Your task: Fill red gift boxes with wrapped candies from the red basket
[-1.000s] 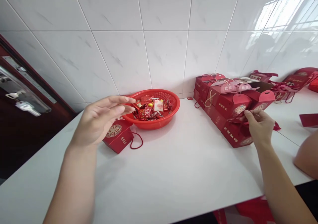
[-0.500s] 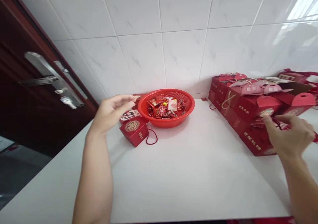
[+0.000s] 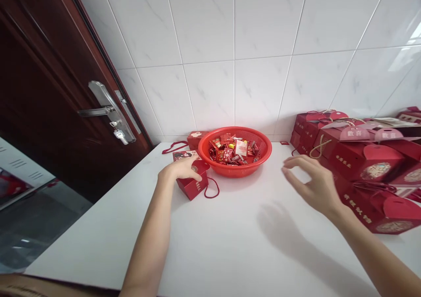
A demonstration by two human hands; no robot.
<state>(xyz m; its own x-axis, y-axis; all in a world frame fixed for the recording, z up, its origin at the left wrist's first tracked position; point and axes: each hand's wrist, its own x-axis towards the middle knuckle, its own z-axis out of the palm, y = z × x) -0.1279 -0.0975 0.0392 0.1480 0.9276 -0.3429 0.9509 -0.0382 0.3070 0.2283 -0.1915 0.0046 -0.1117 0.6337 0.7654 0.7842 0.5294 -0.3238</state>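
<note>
My left hand reaches over a small red gift box at the left of the table. Its thumb lies across the box's near side and its fingers bend over the top, partly hiding the box. A dark red cord loop hangs from the box onto the table. My right hand is in the air above the table, fingers curved and a little apart from the thumb, holding nothing. Between the hands, farther back, stands a red plastic basket with wrapped sweets inside.
Stacked red gift boxes line the right side of the white table. Another red box and a ribbon lie behind the left hand. A tiled wall backs the table; a dark door with keys is at left.
My right hand has left the front of the box stack and moved left, its fingers now empty. My left hand has come down onto the small red box. The view has swung left.
</note>
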